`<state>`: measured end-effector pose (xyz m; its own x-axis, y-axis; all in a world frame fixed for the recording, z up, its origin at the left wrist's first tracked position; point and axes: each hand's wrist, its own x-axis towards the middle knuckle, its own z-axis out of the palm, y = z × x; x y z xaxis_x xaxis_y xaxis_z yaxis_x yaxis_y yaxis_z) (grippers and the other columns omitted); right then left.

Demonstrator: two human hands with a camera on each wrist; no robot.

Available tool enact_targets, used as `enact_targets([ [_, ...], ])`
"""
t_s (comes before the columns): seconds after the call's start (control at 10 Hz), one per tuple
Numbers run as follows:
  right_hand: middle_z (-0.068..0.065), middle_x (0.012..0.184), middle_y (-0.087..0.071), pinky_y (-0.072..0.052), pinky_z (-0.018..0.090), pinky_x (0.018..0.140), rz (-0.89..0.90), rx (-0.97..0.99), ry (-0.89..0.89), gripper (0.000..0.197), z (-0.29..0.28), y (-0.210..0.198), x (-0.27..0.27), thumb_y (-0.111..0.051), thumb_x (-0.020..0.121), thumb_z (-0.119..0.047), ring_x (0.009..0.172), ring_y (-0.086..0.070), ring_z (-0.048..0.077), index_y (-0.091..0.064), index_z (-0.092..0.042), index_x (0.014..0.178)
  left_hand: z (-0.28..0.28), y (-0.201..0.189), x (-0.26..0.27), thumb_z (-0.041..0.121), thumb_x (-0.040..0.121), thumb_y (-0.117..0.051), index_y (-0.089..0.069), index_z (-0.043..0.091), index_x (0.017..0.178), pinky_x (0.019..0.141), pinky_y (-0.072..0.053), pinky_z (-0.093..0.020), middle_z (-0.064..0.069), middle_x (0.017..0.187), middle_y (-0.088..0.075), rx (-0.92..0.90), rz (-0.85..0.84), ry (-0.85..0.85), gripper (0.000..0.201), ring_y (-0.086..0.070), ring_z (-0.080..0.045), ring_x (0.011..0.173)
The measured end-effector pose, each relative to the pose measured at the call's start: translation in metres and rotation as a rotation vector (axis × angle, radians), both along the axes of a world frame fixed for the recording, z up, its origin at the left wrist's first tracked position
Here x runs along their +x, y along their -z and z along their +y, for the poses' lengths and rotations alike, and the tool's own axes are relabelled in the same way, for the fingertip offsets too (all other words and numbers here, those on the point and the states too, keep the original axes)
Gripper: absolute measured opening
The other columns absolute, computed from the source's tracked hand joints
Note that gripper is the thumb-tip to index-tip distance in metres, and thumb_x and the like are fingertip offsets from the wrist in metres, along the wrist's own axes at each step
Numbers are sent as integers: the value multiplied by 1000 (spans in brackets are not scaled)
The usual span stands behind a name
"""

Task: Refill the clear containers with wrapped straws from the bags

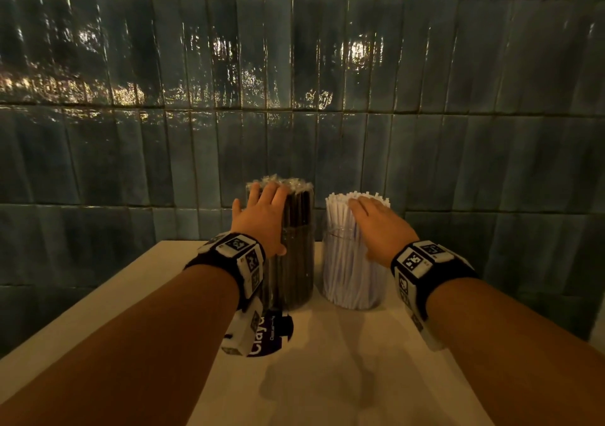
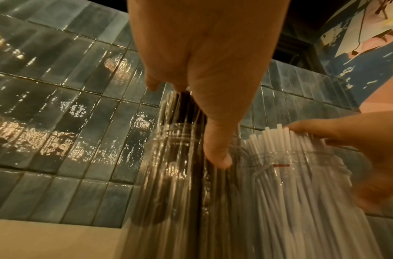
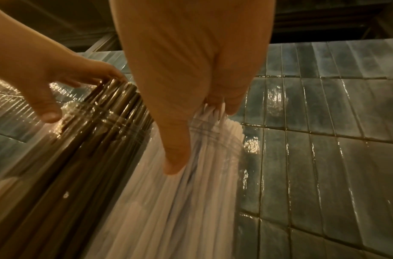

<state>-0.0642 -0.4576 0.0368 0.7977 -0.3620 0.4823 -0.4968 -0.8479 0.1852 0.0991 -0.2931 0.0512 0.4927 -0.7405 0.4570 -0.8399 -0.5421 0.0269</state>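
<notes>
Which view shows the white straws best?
The head view: the whole bundle of white straws stands in its clear container, tips to base, right hand on top. Left wrist shows them beside the dark straws; right wrist shows them blurred.

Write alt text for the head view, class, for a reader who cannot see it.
Two hands rest on the straws in two clear containers side by side on a pale table: the left hand on the black straws, the right hand on the white straws. Dark glossy tiles fill the wall behind.
</notes>
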Motion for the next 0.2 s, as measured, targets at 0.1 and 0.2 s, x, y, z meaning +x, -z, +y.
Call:
enact_targets([
  [0.1, 11, 157, -12, -15, 46, 115, 52, 10, 46, 83, 1, -6, -1, -62, 85, -16, 144, -11, 29, -10, -16, 149, 5, -10, 0, 45, 62, -83, 1, 29, 150, 109, -3, -65, 3, 160, 5, 117, -3, -24, 123, 10, -30, 145],
  [0.2, 8, 159, 5, -7, 49, 116, 58, 86, 69, 89, 10, -9, -4, -57, 87, -10, 146, 3, 27, 4, -21, 150, 14, -14, -3, 55, 64, -78, 13, 30, 149, 109, -2, -65, 5, 159, 14, 143, 15, -42, 127, 14, -29, 145],
])
